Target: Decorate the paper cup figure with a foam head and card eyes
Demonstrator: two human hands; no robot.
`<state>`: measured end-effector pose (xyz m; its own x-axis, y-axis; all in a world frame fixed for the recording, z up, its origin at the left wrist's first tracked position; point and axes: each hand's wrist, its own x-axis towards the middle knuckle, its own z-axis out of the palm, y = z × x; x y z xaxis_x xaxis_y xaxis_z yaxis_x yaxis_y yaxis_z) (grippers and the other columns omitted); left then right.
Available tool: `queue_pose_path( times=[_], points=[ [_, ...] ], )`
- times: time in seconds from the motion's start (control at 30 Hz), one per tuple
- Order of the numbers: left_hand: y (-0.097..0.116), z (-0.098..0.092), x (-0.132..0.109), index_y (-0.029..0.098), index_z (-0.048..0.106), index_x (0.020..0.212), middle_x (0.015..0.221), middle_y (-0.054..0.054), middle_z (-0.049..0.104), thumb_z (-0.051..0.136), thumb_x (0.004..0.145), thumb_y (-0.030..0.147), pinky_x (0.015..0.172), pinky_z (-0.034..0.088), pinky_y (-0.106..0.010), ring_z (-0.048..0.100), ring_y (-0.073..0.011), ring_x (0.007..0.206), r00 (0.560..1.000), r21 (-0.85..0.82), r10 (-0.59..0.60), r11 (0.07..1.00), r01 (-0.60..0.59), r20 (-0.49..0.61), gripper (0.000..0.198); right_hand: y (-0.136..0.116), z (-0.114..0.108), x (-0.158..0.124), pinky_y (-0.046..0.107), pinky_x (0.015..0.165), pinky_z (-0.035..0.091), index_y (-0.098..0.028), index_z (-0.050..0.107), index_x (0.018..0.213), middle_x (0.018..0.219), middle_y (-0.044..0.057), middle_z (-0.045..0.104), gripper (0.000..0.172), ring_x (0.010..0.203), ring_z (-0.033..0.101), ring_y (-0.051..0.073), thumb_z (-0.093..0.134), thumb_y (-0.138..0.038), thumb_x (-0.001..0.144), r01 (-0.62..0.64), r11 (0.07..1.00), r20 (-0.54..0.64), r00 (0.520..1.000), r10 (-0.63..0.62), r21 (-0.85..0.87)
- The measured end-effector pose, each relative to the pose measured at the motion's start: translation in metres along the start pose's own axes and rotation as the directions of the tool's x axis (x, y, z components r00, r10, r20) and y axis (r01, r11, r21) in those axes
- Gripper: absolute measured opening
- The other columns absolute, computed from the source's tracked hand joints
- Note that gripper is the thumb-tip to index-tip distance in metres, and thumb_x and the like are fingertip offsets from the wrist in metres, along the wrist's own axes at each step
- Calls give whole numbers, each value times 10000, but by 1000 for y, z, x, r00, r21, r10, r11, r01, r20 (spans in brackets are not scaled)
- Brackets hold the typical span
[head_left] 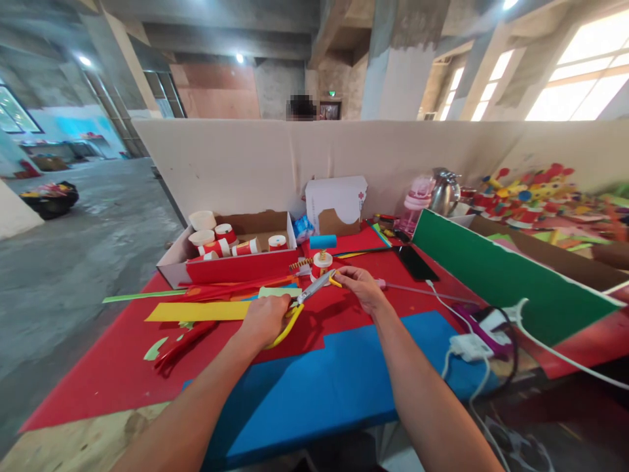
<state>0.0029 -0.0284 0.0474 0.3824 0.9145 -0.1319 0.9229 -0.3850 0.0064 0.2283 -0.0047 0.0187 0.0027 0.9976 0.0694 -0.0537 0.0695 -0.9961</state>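
My left hand (pixel 268 319) is closed on a pair of scissors (pixel 293 328) with yellow handles. Their blades point up and to the right, toward my right hand (pixel 362 286). That hand pinches a small curved yellow paper strip (pixel 335 280) at the blade tips; I cannot tell whether the blades touch it. Just behind stands a small red and white paper cup (pixel 322 267) topped by a blue paper roll (pixel 323 242), with a coiled paper spring (pixel 301 263) at its side. Under and beside my left hand lie a long yellow paper strip (pixel 196 311) and a pale green piece (pixel 278 292).
A red-fronted box (pixel 240 267) holds several paper cups at the back left. A phone (pixel 417 263), a green-sided box (pixel 501 278) and a power strip (pixel 484 328) with cables lie to the right. Blue sheets (pixel 314 387) cover the front edge.
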Motion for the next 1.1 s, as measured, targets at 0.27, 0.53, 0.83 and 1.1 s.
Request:
queue_pose_path(
  times=[0.27, 0.53, 0.83, 1.1],
  points=[
    [-6, 6, 4, 179, 577, 970, 860, -128, 686, 412, 855, 253, 679, 459, -326, 653, -275, 832, 993, -86, -31, 996, 21, -116, 215, -4, 0, 1, 257, 653, 433, -209, 688, 674, 688, -14, 667, 264, 670, 579, 133, 788, -401, 523, -34, 991, -72, 996, 43, 127],
    [0, 26, 20, 144, 513, 828, 779, -36, 639, 555, 802, 368, 673, 485, -252, 621, -146, 727, 948, -847, -139, 500, -182, -286, 229, -1, 29, -7, 235, 615, 405, -194, 676, 632, 656, -15, 650, 290, 630, 546, 106, 829, -378, 468, -104, 960, 33, 995, 99, 259],
    [6, 36, 24, 161, 479, 743, 647, 26, 577, 741, 616, 402, 584, 449, -253, 553, -114, 585, 957, -968, -146, 41, -248, -251, 379, 9, 48, -11, 238, 587, 367, -161, 680, 614, 620, -8, 634, 266, 587, 509, 99, 745, -419, 600, -39, 999, 200, 979, 32, 34],
    [3, 43, 31, 166, 451, 744, 623, 61, 526, 757, 584, 306, 581, 427, -221, 529, -79, 555, 955, -963, -168, -71, -259, -245, 372, 11, 52, -9, 243, 637, 410, -186, 704, 710, 672, -10, 663, 310, 627, 556, 112, 778, -447, 559, -88, 992, 197, 978, 69, 89]
  ],
)
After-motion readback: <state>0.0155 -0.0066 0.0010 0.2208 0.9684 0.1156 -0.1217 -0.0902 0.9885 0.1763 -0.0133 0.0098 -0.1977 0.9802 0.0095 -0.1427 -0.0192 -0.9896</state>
